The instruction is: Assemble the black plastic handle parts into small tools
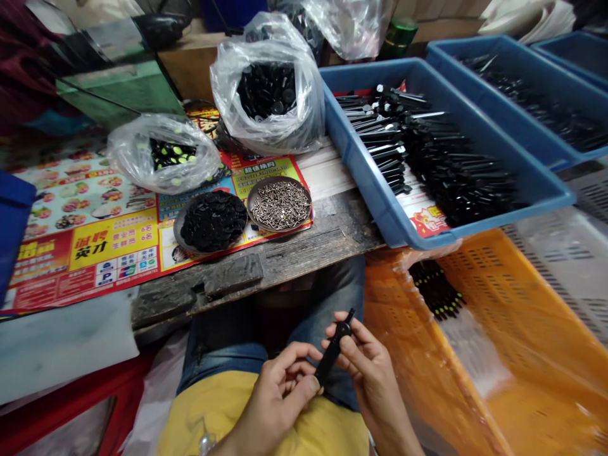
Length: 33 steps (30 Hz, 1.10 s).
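Note:
Above my lap, both hands grip one slim black plastic piece [331, 354] with a round boss and a narrow tip at its upper end. My left hand [287, 386] pinches its lower end between thumb and fingers. Around the upper part, near the boss, close the thumb and fingers of my right hand [368, 361]. The piece is tilted, tip up and to the right. On the bench ahead lie a dish of small metal pins [280, 204] and a dish of flat black parts [213, 220].
Behind the dishes stand plastic bags with black round parts [266, 92] and yellow-green pieces [173, 153]. A blue tray [475, 139] of long black parts sits right. Below it, an orange crate [532, 342] holds several black parts with yellow-green dots. The worn wooden bench edge [294, 250] lies before my lap.

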{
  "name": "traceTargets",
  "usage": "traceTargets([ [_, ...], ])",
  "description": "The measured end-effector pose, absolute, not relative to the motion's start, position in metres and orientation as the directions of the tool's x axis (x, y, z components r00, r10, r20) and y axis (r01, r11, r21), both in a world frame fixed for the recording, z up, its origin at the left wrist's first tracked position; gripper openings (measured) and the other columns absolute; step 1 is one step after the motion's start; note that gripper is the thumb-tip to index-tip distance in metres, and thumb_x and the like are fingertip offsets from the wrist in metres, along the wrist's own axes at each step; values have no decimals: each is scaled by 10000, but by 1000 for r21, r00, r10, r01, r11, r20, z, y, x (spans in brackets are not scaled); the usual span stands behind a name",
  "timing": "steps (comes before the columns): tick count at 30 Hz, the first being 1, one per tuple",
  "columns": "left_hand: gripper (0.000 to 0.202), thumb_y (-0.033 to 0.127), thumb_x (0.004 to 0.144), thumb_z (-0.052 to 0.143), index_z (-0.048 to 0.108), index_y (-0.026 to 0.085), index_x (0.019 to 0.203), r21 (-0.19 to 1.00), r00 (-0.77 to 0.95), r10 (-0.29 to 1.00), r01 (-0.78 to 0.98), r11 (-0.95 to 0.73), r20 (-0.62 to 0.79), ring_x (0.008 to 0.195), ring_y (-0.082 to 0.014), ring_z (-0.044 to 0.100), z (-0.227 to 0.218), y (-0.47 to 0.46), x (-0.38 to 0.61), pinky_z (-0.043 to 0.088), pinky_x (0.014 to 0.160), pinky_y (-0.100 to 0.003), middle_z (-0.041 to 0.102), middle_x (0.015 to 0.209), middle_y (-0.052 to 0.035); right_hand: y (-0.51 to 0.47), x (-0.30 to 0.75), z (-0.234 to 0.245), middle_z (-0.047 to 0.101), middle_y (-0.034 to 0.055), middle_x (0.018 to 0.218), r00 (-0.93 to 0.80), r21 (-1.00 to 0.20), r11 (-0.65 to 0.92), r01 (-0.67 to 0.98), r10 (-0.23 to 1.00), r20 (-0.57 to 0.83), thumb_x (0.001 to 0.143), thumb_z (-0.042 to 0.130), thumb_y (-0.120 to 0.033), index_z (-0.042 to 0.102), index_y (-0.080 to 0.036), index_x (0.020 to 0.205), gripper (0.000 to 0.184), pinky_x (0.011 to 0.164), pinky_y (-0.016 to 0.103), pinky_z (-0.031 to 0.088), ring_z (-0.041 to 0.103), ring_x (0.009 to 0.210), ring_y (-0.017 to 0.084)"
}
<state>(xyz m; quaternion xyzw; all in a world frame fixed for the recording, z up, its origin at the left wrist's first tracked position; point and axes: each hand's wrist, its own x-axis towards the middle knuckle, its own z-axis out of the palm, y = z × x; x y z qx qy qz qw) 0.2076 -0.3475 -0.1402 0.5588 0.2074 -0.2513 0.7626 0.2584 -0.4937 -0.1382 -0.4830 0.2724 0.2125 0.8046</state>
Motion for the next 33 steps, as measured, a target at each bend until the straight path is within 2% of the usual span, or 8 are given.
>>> traceTargets([
  [8,459,555,754,708,606,186,1008,739,781,-155,623,259,-604,623,-124,533,-138,-348,209,403,548,-212,531,711,18,-496,258,-141,744,17,848,767,-662,440,-606,104,-633,671,853,-361,741,-250,990,355,653,226,566,718,736,169],
  [24,445,548,760,708,611,194,1013,737,782,-153,622,265,-605,664,-147,592,-141,-348,208,409,554,-210,557,728,7,-495,257,-140,740,22,850,770,-671,438,-599,85,-633,676,846,-360,741,-244,987,348,647,230,563,710,738,171],
  [33,456,553,754,711,612,189,1010,735,779,-153,626,261,-608,663,-148,593,-139,-347,208,412,555,-213,539,731,12,-498,258,-148,738,25,860,766,-647,457,-611,133,-629,684,846,-343,738,-242,1001,350,655,239,570,714,740,173],
])
